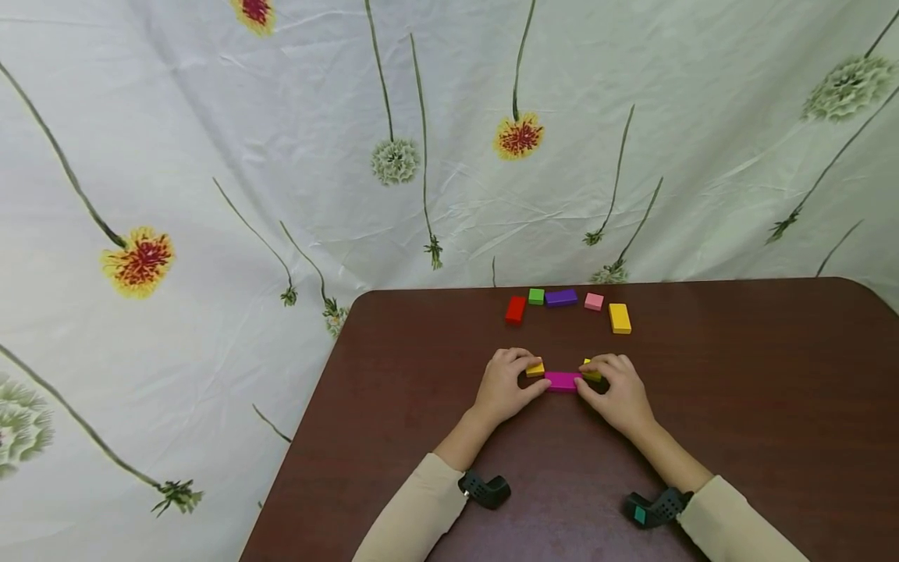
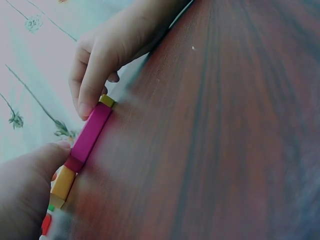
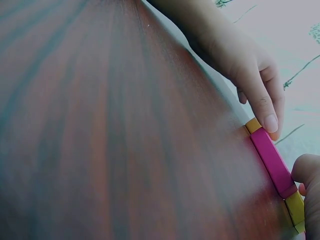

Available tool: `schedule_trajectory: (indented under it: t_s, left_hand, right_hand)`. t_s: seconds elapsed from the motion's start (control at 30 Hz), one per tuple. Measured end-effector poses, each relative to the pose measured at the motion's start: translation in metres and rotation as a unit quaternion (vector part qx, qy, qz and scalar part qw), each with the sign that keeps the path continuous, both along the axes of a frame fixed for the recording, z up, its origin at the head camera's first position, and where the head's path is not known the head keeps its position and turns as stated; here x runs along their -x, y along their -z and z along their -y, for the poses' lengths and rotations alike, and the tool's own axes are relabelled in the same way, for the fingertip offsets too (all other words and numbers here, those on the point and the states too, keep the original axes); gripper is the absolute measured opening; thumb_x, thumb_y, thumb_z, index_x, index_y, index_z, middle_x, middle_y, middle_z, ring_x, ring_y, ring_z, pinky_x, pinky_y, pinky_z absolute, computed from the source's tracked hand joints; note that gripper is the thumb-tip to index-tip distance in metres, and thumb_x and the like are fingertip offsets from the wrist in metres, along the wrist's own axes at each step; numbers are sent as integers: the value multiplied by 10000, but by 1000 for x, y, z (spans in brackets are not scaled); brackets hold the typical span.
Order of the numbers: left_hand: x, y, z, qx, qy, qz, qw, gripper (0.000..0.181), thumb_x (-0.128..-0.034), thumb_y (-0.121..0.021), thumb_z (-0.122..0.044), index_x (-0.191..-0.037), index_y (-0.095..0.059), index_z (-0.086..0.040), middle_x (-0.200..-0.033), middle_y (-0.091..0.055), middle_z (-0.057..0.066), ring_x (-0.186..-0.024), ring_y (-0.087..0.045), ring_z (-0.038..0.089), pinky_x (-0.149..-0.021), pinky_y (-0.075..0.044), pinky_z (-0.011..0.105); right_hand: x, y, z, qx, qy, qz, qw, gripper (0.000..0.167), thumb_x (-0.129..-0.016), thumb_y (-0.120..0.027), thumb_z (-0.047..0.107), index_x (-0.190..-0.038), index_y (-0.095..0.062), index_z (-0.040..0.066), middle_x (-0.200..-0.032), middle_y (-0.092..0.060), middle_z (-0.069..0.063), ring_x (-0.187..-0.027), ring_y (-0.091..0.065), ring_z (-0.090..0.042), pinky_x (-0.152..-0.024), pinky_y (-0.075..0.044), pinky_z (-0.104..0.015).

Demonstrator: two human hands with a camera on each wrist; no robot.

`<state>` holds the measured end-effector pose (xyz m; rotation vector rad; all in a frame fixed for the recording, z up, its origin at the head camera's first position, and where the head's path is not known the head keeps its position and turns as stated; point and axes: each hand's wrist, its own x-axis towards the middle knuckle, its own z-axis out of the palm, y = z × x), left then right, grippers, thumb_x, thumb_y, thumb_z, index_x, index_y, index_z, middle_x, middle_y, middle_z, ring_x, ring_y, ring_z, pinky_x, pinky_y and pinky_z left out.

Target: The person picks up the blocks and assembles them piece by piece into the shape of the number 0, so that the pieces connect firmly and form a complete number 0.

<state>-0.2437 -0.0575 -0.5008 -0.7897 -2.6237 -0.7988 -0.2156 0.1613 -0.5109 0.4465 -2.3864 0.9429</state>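
A magenta block [image 1: 563, 382] lies crosswise on the brown table between both hands. One yellow block [image 1: 535, 369] is at its left end, and another yellow block [image 1: 592, 371] at its right end, partly covered by fingers. The left hand [image 1: 504, 384] grips the magenta block's left end with its thumb, while its index finger lies over the left yellow block. At the opposite end, the right hand [image 1: 620, 393] has its thumb on the magenta block and its index finger over the right yellow block. In the left wrist view, the magenta block [image 2: 91, 132] meets the yellow pieces end to end.
Along the far table edge are a red block [image 1: 516, 310], a green block [image 1: 537, 297], a purple block [image 1: 561, 298], a pink block [image 1: 593, 301] and a yellow block [image 1: 620, 318]. Behind hangs a flowered white cloth [image 1: 463, 211]. Each wrist wears a black band.
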Motion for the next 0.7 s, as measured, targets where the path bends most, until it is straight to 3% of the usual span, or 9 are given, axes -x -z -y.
schedule_trajectory:
  t_s: [0.7]
  left_hand:
    - [1,3,1,245,-6,61,9997,316,-895,-693,-410,-1099,-736,-172,-1169,-646,-17,-1111,-545,208,-901,-431,391]
  right_hand:
    - [0,0,-1,25,-49,-14,10000,166,-751,-808,114,-870,-740,19,-927,-654,-81,-856,-500,-245,-719,-431,-410]
